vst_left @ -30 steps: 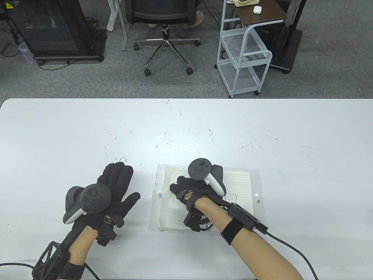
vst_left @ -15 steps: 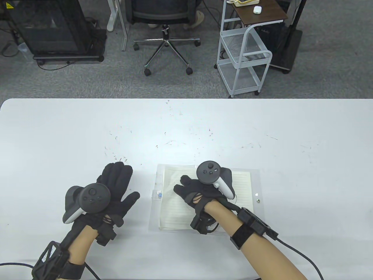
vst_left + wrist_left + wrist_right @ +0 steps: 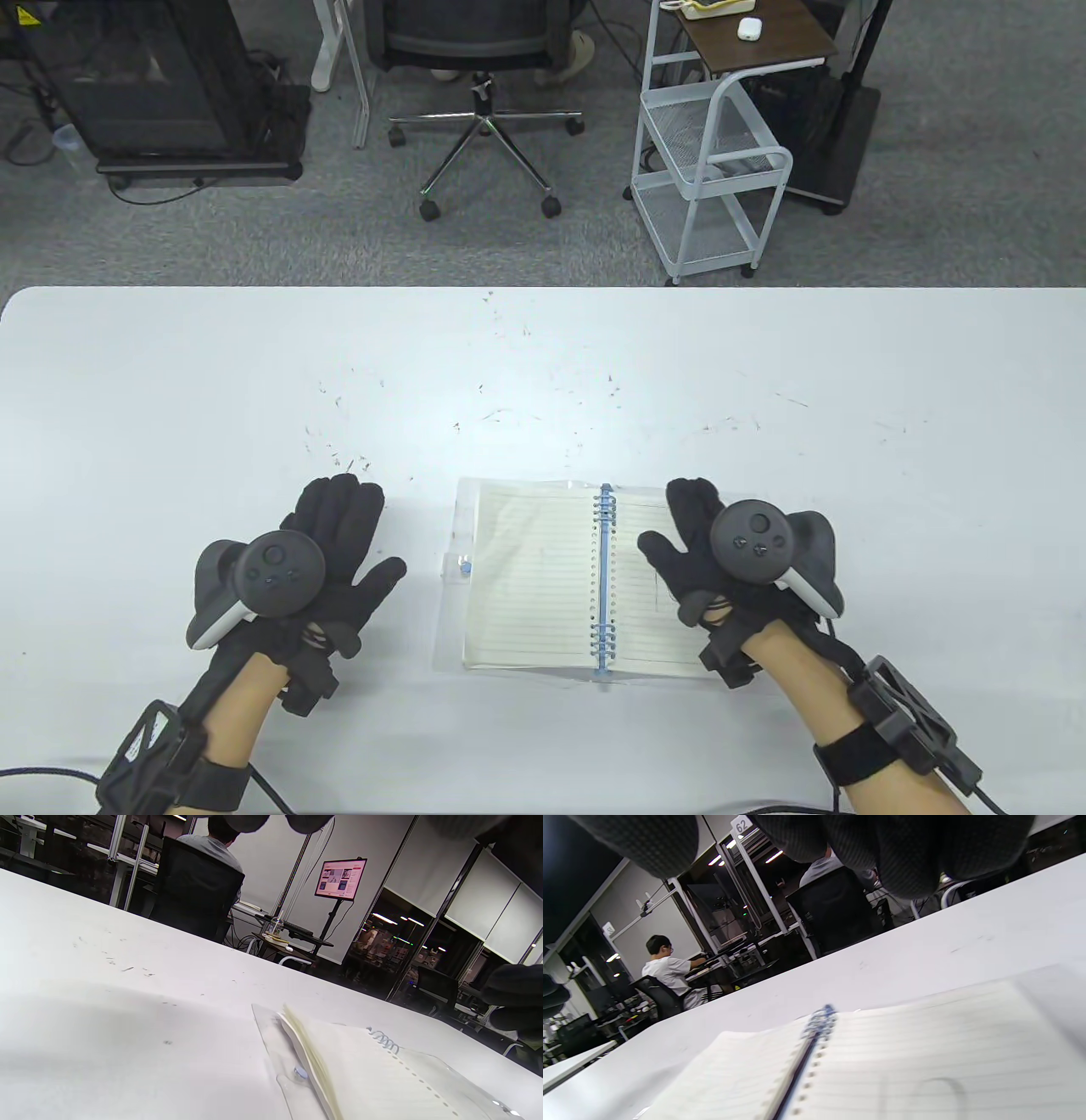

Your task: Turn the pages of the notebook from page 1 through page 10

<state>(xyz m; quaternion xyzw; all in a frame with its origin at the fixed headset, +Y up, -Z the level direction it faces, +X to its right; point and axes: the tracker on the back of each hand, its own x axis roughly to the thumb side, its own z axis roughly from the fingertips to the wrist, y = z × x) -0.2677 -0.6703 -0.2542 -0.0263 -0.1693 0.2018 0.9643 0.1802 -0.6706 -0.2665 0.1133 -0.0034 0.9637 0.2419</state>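
A ring-bound notebook [image 3: 534, 577] with lined cream pages and a clear plastic cover lies open near the table's front edge; its blue binder spine [image 3: 604, 577] runs down the middle. It also shows in the left wrist view [image 3: 365, 1073] and the right wrist view [image 3: 882, 1060]. My right hand [image 3: 691, 552] is over the right-hand page, fingers spread; whether it touches the paper is unclear. My left hand [image 3: 348, 543] lies flat on the table left of the notebook, fingers spread, holding nothing.
The white table [image 3: 543, 365] carries small dark specks. Beyond its far edge stand an office chair [image 3: 484, 76], a white wire cart [image 3: 713, 170] and a black cabinet [image 3: 153, 85].
My right hand has moved from the left page, across the spine, to the right page. The spine and both pages now show. The left hand has stayed put.
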